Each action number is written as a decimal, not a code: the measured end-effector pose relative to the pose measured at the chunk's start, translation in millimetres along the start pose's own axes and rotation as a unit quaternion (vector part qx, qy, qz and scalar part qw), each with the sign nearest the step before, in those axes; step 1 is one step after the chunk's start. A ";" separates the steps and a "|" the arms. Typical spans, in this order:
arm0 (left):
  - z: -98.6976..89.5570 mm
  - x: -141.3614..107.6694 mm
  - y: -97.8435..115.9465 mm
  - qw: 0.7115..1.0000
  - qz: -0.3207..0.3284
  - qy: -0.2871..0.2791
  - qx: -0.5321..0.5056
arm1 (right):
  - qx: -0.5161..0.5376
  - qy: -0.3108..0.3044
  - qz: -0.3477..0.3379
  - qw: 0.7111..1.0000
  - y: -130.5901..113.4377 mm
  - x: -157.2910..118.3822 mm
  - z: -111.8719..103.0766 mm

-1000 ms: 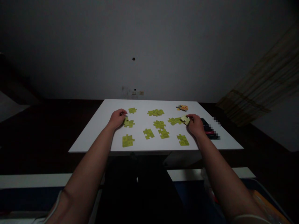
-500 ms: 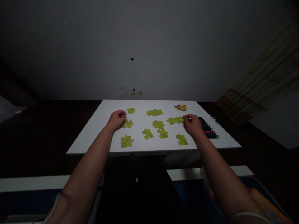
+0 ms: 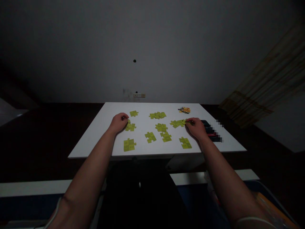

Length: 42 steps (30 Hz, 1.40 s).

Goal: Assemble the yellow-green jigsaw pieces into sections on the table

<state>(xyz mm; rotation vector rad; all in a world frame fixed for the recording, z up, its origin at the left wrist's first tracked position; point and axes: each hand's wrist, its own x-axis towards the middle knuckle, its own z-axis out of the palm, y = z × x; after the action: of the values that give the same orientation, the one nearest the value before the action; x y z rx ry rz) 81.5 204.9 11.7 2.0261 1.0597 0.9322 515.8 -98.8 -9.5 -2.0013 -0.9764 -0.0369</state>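
Since a second ago, your right hand (image 3: 197, 128) has been moving down and a little inward: the pale piece it was holding up at a tilt is now lying low among the green pieces of the right-hand cluster (image 3: 177, 123). Your left hand (image 3: 118, 123) is staying almost where it was.

Take the middle cluster (image 3: 161, 127) of overlapping green pieces as your landmark. The right-hand cluster is lying to its right, and your right thumb and fingers are meeting at that cluster's outer end; you are touching it, but I cannot tell whether you are gripping a piece. Left of the landmark, your left hand is bending its fingers over the edge of the left-hand cluster (image 3: 130, 127); I cannot tell whether they are pinching anything.

Beyond the landmark, the far cluster (image 3: 157, 115) is lying flat, with the far single piece (image 3: 133, 113) resting off to the left and the orange pile (image 3: 184, 110) sitting off to the right. On your side of it, the notched piece (image 3: 150, 137) is lying near left and the tabbed piece (image 3: 166, 136) just below. The near-left piece (image 3: 129, 144) and near-right piece (image 3: 185, 142) are lying farther out, towards the front edge of the white bench (image 3: 95, 143). Dark flat items (image 3: 207, 128) are resting well to its right, partly blurred.
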 end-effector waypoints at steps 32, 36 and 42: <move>-0.2 0.2 2.7 1.000 -0.001 -0.013 0.007 | 0.013 0.005 0.018 1.000 -0.4 0.3 -1.9; -0.3 0.5 2.7 1.000 0.000 -0.016 0.006 | 0.014 0.006 0.016 1.000 -2.1 -0.8 -1.9; -0.1 0.6 1.5 1.000 0.001 -0.016 0.007 | 0.016 0.010 0.015 1.000 -2.6 -0.7 -1.3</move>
<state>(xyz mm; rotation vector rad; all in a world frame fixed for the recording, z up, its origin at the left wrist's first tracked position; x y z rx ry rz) 82.2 204.7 13.1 2.0476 1.0487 0.8929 514.1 -99.4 -7.1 -1.9818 -0.9296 -0.0238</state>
